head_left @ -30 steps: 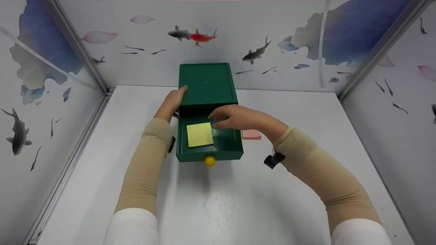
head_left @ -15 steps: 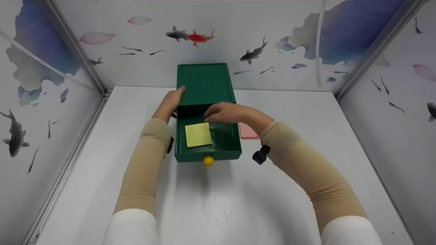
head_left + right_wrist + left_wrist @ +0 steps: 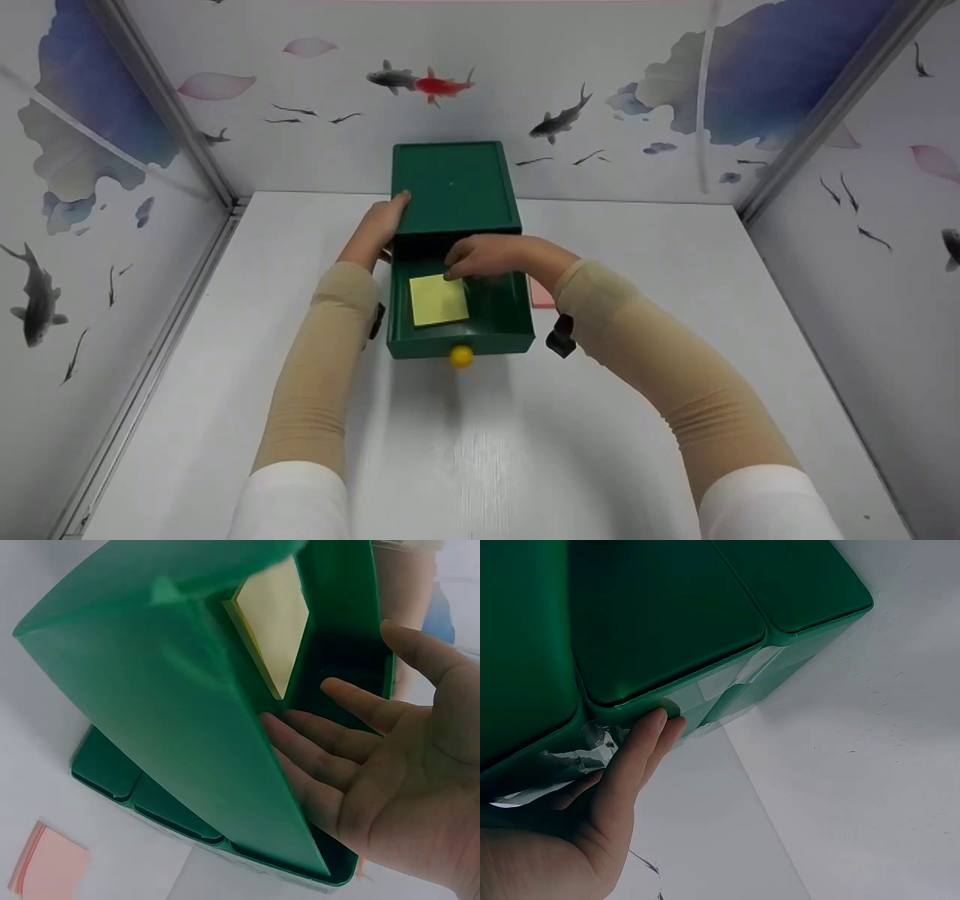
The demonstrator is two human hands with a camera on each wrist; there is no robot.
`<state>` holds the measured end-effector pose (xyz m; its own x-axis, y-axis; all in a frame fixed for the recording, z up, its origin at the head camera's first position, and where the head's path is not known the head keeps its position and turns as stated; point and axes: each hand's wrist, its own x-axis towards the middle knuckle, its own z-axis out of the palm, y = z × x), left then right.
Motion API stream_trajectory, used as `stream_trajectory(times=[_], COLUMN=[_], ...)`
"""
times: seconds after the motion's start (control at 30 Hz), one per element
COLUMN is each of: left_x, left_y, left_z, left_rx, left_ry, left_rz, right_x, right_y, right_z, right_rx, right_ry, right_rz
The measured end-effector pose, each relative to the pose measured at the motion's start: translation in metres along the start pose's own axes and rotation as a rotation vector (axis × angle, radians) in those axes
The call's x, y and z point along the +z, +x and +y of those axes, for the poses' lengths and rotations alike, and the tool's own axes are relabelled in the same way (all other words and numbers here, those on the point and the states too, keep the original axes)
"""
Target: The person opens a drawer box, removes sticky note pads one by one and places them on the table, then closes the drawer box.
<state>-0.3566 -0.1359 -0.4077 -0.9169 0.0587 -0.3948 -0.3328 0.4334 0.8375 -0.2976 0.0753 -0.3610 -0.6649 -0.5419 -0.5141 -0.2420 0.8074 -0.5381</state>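
A green drawer box [image 3: 454, 187] stands against the back wall with its drawer [image 3: 495, 311] pulled out. Inside the drawer lies a yellow sticky-note pad [image 3: 437, 304], also visible in the right wrist view. My left hand [image 3: 382, 223] rests along the box's left side, thumb at the top edge. In the left wrist view its straight fingers [image 3: 634, 746] press the taped side. Over the drawer, my right hand [image 3: 487, 256] reaches in from the right. The right wrist view shows its fingers spread and holding nothing, tips close to the pad.
A yellow ball-shaped knob [image 3: 461, 356] sticks out from the drawer front. Pink sticky notes [image 3: 541, 294] lie on the white table [image 3: 465, 465] right of the drawer, partly hidden by my right forearm. Walls printed with fish enclose the table at the back and sides.
My right hand has moved left and slightly nearer the pad's upper right corner. My left hand stays on the box; drawer and pad keep their places.
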Motion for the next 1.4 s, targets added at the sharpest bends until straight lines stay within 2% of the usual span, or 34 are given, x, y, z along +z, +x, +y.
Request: stream_trajectory(times=[0.27,0.53,0.73,1.2,1.4], left_x=[0.000,0.000,0.000,-0.002,0.000], left_y=[0.000,0.001,0.002,-0.001,0.000], left_z=[0.001,0.001,0.001,0.001,0.001], left_rx=[-0.005,-0.011,-0.015,-0.015,-0.006], left_ry=[0.010,0.042,0.035,0.030,0.045], left_rz=[0.006,0.015,0.014,0.009,0.017], right_x=[0.001,0.003,0.006,0.021,0.020], right_y=[0.001,0.000,-0.001,0.006,0.008], right_z=[-0.004,-0.010,-0.015,-0.030,-0.033], right_rx=[-0.007,-0.015,-0.018,0.009,-0.009], right_ry=[0.000,-0.001,-0.010,-0.119,-0.138], right_rz=[-0.046,-0.166,-0.205,-0.168,-0.166])
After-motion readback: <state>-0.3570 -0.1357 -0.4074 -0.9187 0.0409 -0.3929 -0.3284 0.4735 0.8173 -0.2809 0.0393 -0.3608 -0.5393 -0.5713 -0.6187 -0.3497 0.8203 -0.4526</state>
